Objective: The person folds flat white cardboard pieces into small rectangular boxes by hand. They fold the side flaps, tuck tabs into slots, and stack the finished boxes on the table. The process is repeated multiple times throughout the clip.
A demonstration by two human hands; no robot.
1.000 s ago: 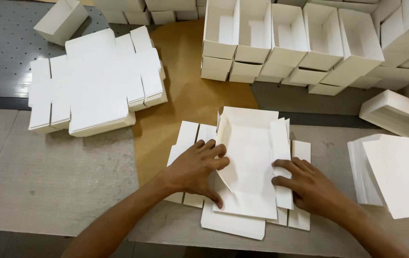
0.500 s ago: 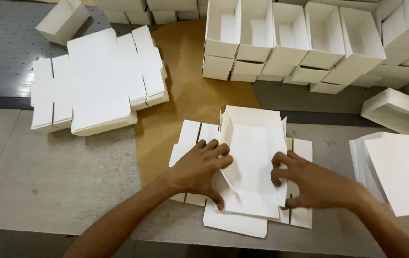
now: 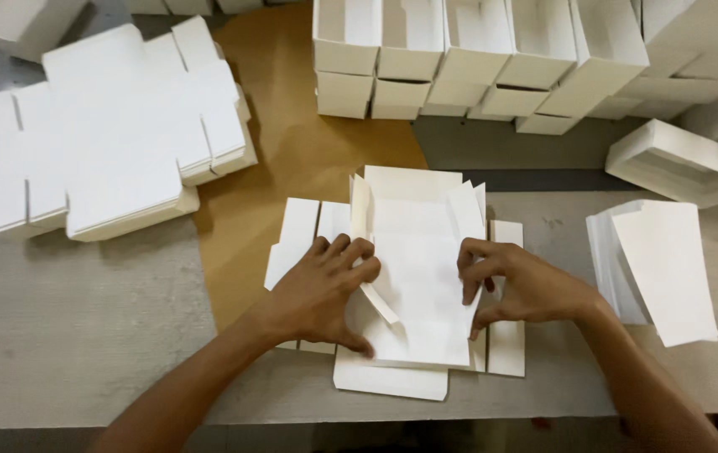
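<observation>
Two hands (image 3: 426, 289), fingers curled on box blank (image 3: 419, 277)

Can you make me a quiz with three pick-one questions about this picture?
1. Where is the stack of flat blanks?
A. far left
B. far right
C. under the hands

2. What colour is the paper sheet under the work?
A. blue
B. brown
C. red

3. How are the side flaps of the blank being folded?
A. lying flat
B. torn off
C. lifted up

Answers: 1 A, it sits at the picture's left. 2 B, it is brown. 3 C, the left hand and right hand raise both sides.
</observation>
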